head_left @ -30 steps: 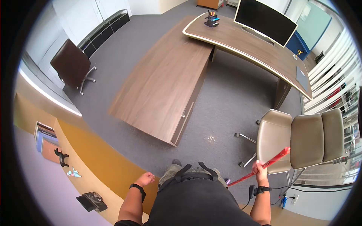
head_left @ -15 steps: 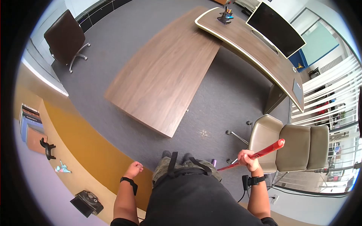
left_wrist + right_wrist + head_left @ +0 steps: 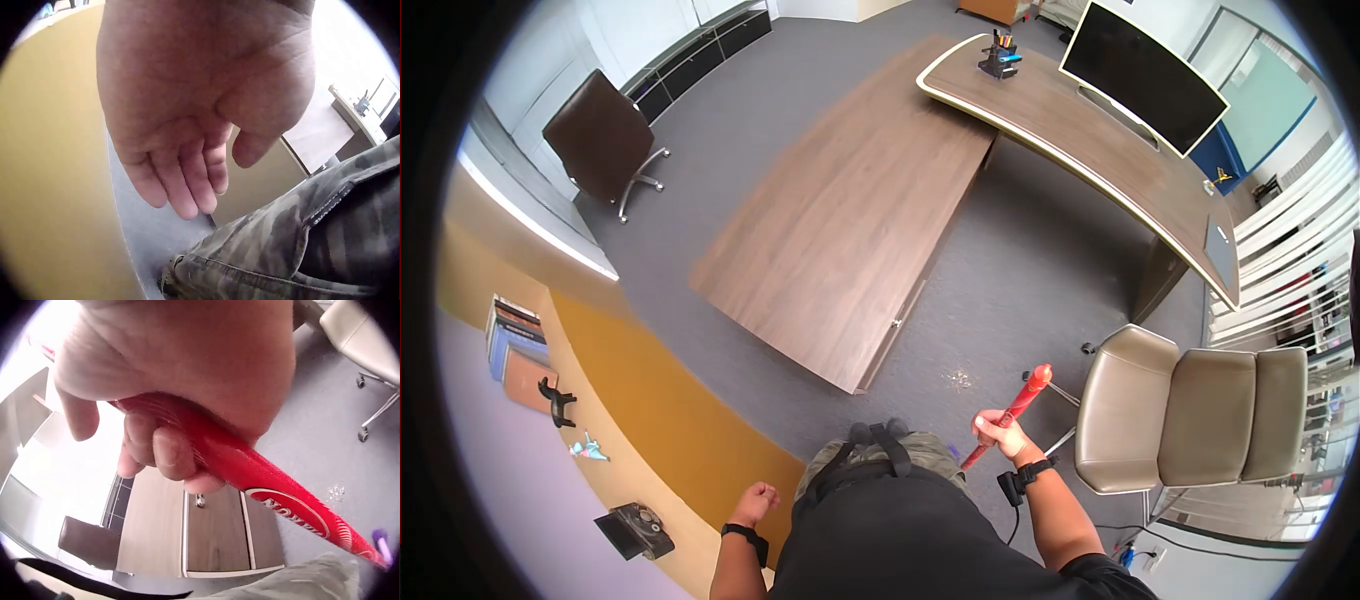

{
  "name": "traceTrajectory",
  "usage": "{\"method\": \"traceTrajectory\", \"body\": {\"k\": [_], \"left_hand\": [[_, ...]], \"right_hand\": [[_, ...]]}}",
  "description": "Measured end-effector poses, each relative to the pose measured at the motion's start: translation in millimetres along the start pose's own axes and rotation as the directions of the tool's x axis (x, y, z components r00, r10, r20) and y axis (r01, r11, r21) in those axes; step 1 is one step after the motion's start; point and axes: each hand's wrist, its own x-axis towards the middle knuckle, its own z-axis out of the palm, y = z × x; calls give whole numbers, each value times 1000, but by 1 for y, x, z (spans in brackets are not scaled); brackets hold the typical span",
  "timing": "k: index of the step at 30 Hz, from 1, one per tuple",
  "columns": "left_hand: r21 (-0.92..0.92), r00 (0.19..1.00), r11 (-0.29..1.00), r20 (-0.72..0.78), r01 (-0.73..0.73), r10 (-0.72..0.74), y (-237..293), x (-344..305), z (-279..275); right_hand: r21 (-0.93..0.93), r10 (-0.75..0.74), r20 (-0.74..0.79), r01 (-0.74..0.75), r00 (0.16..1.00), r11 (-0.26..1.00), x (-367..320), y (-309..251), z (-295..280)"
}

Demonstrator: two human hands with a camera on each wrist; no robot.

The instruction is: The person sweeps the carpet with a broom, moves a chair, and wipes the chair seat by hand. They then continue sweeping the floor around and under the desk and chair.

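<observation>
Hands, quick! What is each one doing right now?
Left hand: open, fingers relaxed, holding nothing.
Right hand: closed around the red pole.

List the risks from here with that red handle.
The red handle in the right hand stands close to the beige chair; a swing might knock it. The small scraps lie near the desk edge and could be pushed under it. Only one hand grips it, so control may be loose.

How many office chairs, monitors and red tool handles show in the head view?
Office chairs: 2, the brown chair and the beige chair
Monitors: 1, the black monitor
Red tool handles: 1, the red handle in the right hand
Total: 4
</observation>
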Motion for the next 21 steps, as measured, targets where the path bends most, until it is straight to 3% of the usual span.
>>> {"method": "traceTrajectory", "body": {"k": [2, 4, 7, 10, 11, 13, 17, 19, 21], "left_hand": [[-5, 998, 1000, -57, 17, -17, 4, -14, 1], [78, 996, 996, -72, -48, 54, 12, -23, 1], [47, 992, 994, -71, -98, 102, 21, -31, 7], [-26, 992, 997, -102, -79, 76, 11, -29, 16], [-65, 986, 995, -156, -78, 67, 9, -31, 18], [121, 991, 991, -114, -61, 75, 14, -31, 19], [-48, 970, 990, -211, -133, 120, 2, -34, 29], [21, 972, 991, -193, -132, 134, -2, -40, 32], [-22, 966, 993, -237, -114, 106, -8, -45, 34]], "right_hand": [[5, 6, 32, -6, 999, 1000, 11, 1, -7], [31, 4, 62, -6, 998, 1000, 23, 0, -8], [22, 8, 89, -10, 996, 1000, 38, -8, -6], [-56, -4, 220, 17, 975, 998, 46, -23, 0], [-79, -33, 262, 56, 964, 995, 48, -28, 4], [-105, -57, 350, 99, 935, 990, 53, -42, 14], [-164, -55, 485, 153, 873, 975, 62, -74, 41], [-168, -76, 556, 201, 828, 965, 73, -87, 54], [-209, -38, 598, 202, 800, 957, 82, -102, 65]]}}
